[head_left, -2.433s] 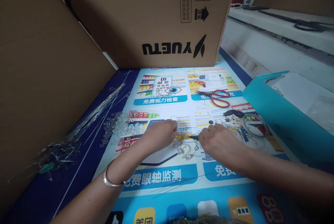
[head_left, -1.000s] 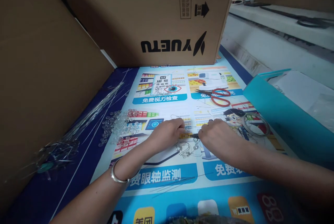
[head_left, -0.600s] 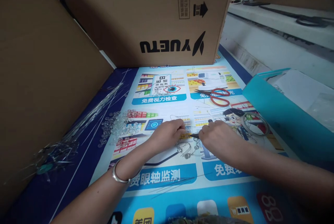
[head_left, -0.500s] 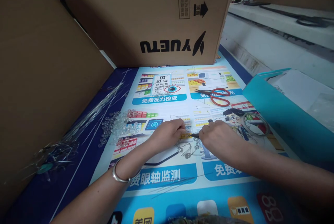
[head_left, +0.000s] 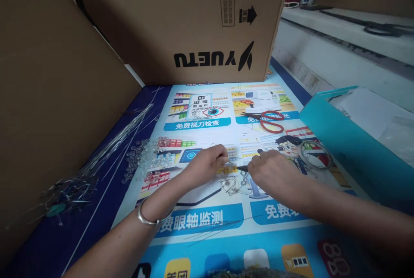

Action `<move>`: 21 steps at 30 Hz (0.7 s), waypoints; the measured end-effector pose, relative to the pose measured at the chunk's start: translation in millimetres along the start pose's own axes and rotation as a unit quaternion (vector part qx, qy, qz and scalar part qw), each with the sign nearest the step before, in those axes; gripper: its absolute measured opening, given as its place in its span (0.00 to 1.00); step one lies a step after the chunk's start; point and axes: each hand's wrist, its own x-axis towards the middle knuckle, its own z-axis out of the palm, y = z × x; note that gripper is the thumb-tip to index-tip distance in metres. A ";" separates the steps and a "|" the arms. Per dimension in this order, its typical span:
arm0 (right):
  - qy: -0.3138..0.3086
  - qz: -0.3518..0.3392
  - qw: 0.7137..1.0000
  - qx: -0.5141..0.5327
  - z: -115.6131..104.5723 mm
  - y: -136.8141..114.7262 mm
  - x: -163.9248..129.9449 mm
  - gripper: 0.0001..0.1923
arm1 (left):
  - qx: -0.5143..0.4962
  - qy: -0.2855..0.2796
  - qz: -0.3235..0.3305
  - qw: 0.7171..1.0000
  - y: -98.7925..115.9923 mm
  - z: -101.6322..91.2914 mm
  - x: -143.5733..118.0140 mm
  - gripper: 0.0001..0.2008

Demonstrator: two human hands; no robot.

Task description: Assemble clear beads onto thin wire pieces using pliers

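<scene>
My left hand (head_left: 208, 163) is closed in a pinch on a thin wire strung with clear beads (head_left: 232, 186); the beaded loops hang just below both hands. My right hand (head_left: 270, 172) is wrapped round a pair of pliers (head_left: 242, 168), their dark pointed jaws aimed left towards the pinched wire. Whether the jaws grip the wire is too small to tell. A pile of loose clear beads (head_left: 147, 157) lies left of my left hand. Beyond my right hand rest red-handled scissors (head_left: 271, 121), and to its right a coil of wire (head_left: 316, 155).
A large cardboard box (head_left: 200, 19) stands at the back, with another cardboard panel (head_left: 64, 96) along the left. Bundled wires (head_left: 119, 135) lie at the left edge. A teal box (head_left: 355, 140) sits at right. Cut wire lengths (head_left: 216, 228) lie in front.
My left hand's fingers have shifted slightly up from the plier tips, and more wire shows between them. The right hand stays nearly in place. The camera view has tilted a little.
</scene>
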 end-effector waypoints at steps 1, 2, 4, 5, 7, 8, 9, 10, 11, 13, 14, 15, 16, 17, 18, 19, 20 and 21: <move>0.005 0.007 1.000 0.008 1.2 1.4 -1.0 0.08 | 0.000 0.002 0.002 1.000 0.2 -0.2 -0.3 0.06; 0.009 0.014 1.000 0.019 2.6 3.1 -2.2 0.07 | 0.000 0.006 0.006 1.000 0.4 -0.5 -0.6 0.06; 0.021 0.024 0.999 0.042 5.9 7.2 -5.1 0.06 | 0.004 0.014 0.017 1.000 1.6 -1.7 -1.5 0.06; 0.028 0.027 0.998 0.053 7.5 9.4 -6.5 0.05 | 0.008 0.018 0.022 1.000 2.5 -2.5 -2.1 0.06; 0.045 0.038 0.996 0.069 9.6 13.1 -8.7 0.05 | 0.020 0.020 0.029 0.999 4.8 -4.4 -3.6 0.05; 0.053 0.046 0.995 0.076 9.9 14.5 -9.2 0.07 | 0.028 0.019 0.031 0.999 6.2 -5.1 -4.5 0.05; 0.060 0.054 0.993 0.083 9.5 15.5 -9.3 0.09 | 0.038 0.018 0.033 0.999 7.5 -5.7 -5.4 0.05; 0.065 0.060 0.992 0.090 8.6 16.3 -9.0 0.11 | 0.048 0.017 0.035 0.998 8.7 -6.0 -6.4 0.05; 0.067 0.065 0.991 0.096 7.2 16.7 -8.4 0.12 | 0.057 0.018 0.037 0.998 9.9 -6.1 -7.3 0.05; 0.064 0.073 0.990 0.102 4.0 17.2 -6.8 0.14 | 0.073 0.022 0.040 0.996 11.7 -5.7 -9.0 0.05; 0.060 0.079 0.990 0.103 2.8 17.4 -6.1 0.15 | 0.079 0.023 0.040 0.996 12.3 -5.5 -9.7 0.05; 0.057 0.085 0.989 0.104 2.0 17.5 -5.7 0.16 | 0.083 0.024 0.039 0.995 12.7 -5.2 -10.4 0.05; 0.053 0.092 0.989 0.106 1.8 17.8 -5.4 0.17 | 0.087 0.024 0.037 0.995 13.1 -5.1 -10.9 0.05; 0.050 0.096 0.988 0.111 2.1 18.2 -5.4 0.17 | 0.089 0.025 0.034 0.995 13.4 -5.0 -11.4 0.05; 0.049 0.100 0.987 0.119 2.9 18.8 -5.6 0.18 | 0.091 0.026 0.032 0.995 13.6 -5.0 -11.8 0.05; 0.048 0.105 0.985 0.128 4.1 19.4 -6.0 0.19 | 0.094 0.027 0.029 0.995 13.8 -5.0 -12.0 0.05; 0.047 0.112 0.983 0.138 5.4 20.2 -6.5 0.19 | 0.097 0.029 0.026 0.995 14.0 -4.9 -12.2 0.05; 0.045 0.123 0.980 0.150 6.7 21.2 -7.1 0.20 | 0.102 0.032 0.023 0.994 14.1 -4.7 -12.3 0.05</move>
